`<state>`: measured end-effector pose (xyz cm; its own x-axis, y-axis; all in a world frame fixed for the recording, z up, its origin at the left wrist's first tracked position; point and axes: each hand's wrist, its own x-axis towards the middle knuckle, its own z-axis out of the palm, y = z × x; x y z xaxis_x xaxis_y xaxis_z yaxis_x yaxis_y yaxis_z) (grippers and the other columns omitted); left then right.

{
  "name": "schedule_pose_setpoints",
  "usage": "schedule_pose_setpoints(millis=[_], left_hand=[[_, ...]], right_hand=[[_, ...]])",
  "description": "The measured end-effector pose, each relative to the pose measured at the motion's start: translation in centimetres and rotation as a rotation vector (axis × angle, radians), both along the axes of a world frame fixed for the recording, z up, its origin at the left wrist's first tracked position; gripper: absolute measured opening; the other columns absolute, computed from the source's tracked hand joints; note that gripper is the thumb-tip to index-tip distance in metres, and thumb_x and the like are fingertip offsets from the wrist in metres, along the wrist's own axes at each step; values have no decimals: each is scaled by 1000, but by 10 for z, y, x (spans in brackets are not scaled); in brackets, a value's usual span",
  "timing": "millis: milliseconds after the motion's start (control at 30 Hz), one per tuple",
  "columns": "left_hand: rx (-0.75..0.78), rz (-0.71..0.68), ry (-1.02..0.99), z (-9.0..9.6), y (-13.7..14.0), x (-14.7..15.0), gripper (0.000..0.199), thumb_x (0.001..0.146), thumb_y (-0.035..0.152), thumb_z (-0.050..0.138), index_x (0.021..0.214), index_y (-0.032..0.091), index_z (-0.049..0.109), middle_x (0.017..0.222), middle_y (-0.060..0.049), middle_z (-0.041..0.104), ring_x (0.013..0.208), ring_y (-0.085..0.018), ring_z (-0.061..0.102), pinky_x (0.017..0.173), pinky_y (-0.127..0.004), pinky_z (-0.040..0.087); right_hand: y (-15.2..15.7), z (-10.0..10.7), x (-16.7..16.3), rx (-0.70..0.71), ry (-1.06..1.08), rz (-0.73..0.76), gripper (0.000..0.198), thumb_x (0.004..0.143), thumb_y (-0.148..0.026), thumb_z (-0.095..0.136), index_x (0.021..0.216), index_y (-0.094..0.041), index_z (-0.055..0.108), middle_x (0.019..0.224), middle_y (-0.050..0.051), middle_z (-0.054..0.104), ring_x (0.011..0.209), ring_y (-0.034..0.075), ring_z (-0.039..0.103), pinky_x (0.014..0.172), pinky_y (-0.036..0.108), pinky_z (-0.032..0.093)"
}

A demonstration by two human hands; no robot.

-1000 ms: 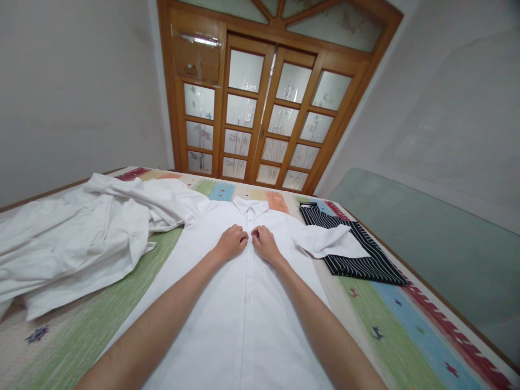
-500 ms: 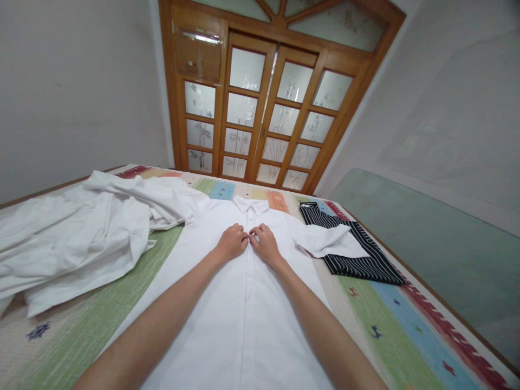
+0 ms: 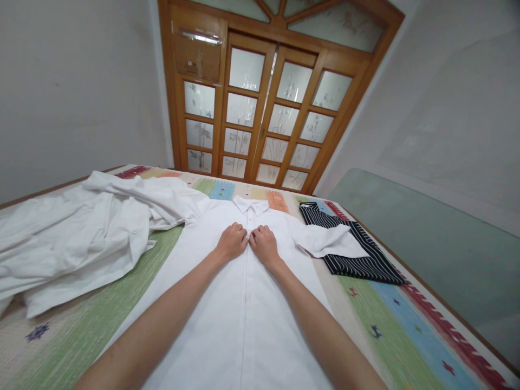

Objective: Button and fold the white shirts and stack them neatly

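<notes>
A white short-sleeved shirt (image 3: 223,319) lies flat, front side up, its collar pointing away from me. My left hand (image 3: 233,240) and my right hand (image 3: 264,244) meet at its button placket, a little below the collar. Both hands are closed, with fingertips pinching the placket's edges from either side. Whether a button sits between the fingertips is hidden. Buttons show on the placket above and below my hands. The shirt's right-hand sleeve rests on a folded black-and-white striped garment (image 3: 365,260).
Crumpled white clothing (image 3: 81,233) is heaped on the left, touching the shirt's left sleeve. A multicoloured patterned cover (image 3: 365,309) lies beneath everything. A pale green board (image 3: 426,233) borders the right side. Wooden doors with glass panes (image 3: 260,108) stand beyond the far edge.
My right-hand fingers have curled in slightly at the placket. Both hands otherwise stay in the same place, and the shirt lies as before.
</notes>
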<state>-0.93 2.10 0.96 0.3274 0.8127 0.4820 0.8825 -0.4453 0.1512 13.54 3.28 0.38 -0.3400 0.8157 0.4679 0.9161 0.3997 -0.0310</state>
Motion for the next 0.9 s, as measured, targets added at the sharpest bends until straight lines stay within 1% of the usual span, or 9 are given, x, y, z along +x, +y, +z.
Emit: schedule_pose_setpoints(millis=[100, 200, 267, 367, 467, 567, 700, 833, 900], left_hand=[[20, -21, -33, -1, 0, 0, 18, 84, 13, 52, 79, 17, 69, 84, -8, 62, 89, -22, 55, 82, -35, 48], [31, -55, -57, -2, 1, -1, 18, 84, 14, 54, 77, 18, 70, 85, -8, 62, 90, -22, 55, 82, -35, 48], [30, -75, -62, -3, 2, -1, 17, 84, 14, 55, 76, 18, 70, 86, -8, 61, 90, -22, 55, 81, -34, 48], [18, -99, -68, -5, 3, -2, 16, 83, 15, 56, 76, 18, 71, 86, -8, 62, 89, -21, 55, 81, -34, 48], [15, -112, -86, -6, 5, -2, 17, 83, 14, 56, 78, 18, 71, 86, -8, 62, 89, -21, 55, 81, -34, 48], [11, -109, -96, -6, 5, -2, 18, 86, 16, 54, 82, 17, 72, 86, -8, 62, 89, -21, 55, 82, -34, 47], [2, -111, -83, -5, 5, -2, 23, 91, 18, 48, 87, 17, 71, 87, -8, 63, 90, -21, 55, 84, -35, 46], [-24, -112, -70, -4, 3, -2, 21, 90, 20, 50, 87, 17, 70, 90, -8, 64, 93, -22, 56, 85, -37, 46], [-27, -110, -75, -4, 3, -2, 18, 89, 20, 53, 90, 17, 70, 93, -9, 65, 95, -23, 56, 86, -38, 46]], right_hand=[[3, -1, 2, -11, 51, 19, 21, 92, -19, 49, 84, -17, 68, 90, 9, 65, 92, 23, 53, 78, 33, 39], [8, -4, 6, -47, 153, 73, 19, 89, -16, 50, 81, -18, 68, 87, 8, 65, 90, 22, 53, 80, 32, 40], [11, -5, 9, -70, 230, 94, 17, 85, -13, 52, 81, -18, 67, 87, 7, 64, 90, 21, 53, 82, 32, 41], [15, -7, 12, -87, 324, 79, 14, 77, -10, 56, 82, -17, 68, 90, 7, 63, 93, 22, 52, 84, 33, 42], [16, -7, 14, -117, 384, 100, 16, 74, -9, 57, 78, -19, 69, 91, 7, 62, 94, 23, 51, 87, 35, 42], [17, -8, 16, -149, 439, 150, 21, 73, -7, 55, 77, -21, 71, 92, 6, 62, 95, 22, 51, 89, 36, 41], [19, -10, 19, -177, 480, 175, 24, 74, -6, 55, 77, -22, 72, 92, 5, 62, 97, 21, 51, 93, 36, 41], [22, -11, 21, -176, 437, 171, 25, 78, -7, 53, 80, -22, 73, 95, 5, 63, 101, 21, 53, 97, 37, 41], [24, -13, 21, -164, 390, 164, 28, 81, -8, 50, 89, -21, 73, 101, 6, 64, 105, 21, 54, 99, 37, 41]])
